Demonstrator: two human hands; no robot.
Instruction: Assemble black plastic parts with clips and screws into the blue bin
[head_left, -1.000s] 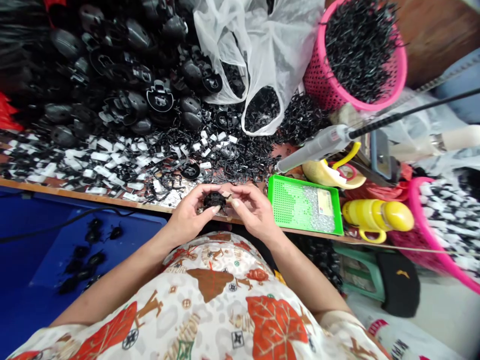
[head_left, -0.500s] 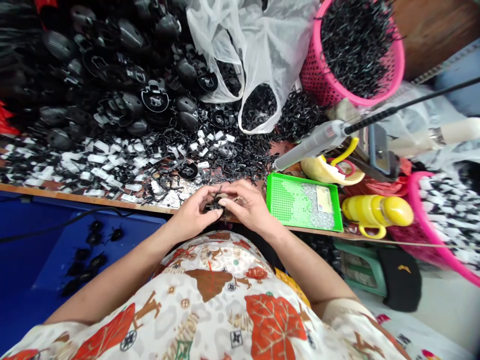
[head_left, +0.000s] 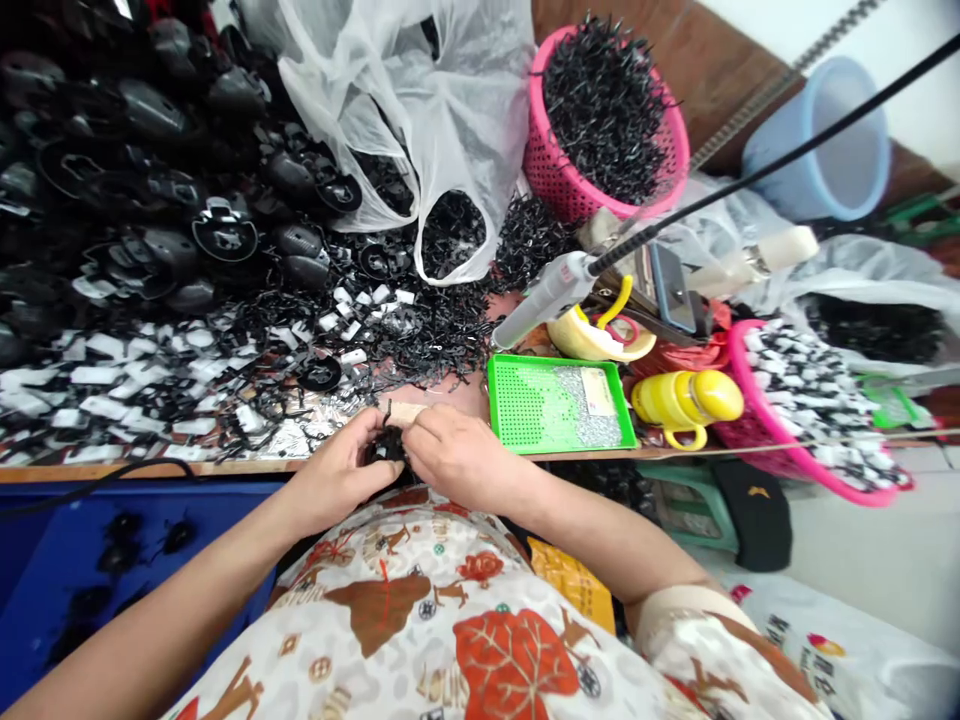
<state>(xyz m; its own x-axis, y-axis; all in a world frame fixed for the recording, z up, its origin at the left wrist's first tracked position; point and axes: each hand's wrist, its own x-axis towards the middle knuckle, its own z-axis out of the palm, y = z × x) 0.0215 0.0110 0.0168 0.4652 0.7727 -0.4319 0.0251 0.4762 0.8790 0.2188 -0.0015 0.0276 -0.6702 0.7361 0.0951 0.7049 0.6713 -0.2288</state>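
At the table's near edge, my left hand (head_left: 343, 468) curls around a small black plastic part (head_left: 388, 446), mostly hidden by the fingers. My right hand (head_left: 455, 455) has its fingers pinched together against the same part; whether they hold a separate piece cannot be made out. Just right of my hands lies a green tray (head_left: 525, 405) with small clear or silvery pieces in it. A grey electric screwdriver (head_left: 544, 298) hangs on a black cord above the tray. Left of my hands, white and black plastic pieces (head_left: 150, 375) cover the tabletop.
Dark rounded plastic housings (head_left: 150, 110) pile up at the back left, beside a white plastic bag (head_left: 465, 90). Pink baskets (head_left: 536, 150) of parts stand behind and at the right. A yellow bottle (head_left: 675, 400) is right of the tray. A blue bin (head_left: 225, 520) sits below left.
The view has swung to the right. My right hand has turned from cupping the part, thumb on top, to pinching at it with the back of the hand up. My left hand still holds it.
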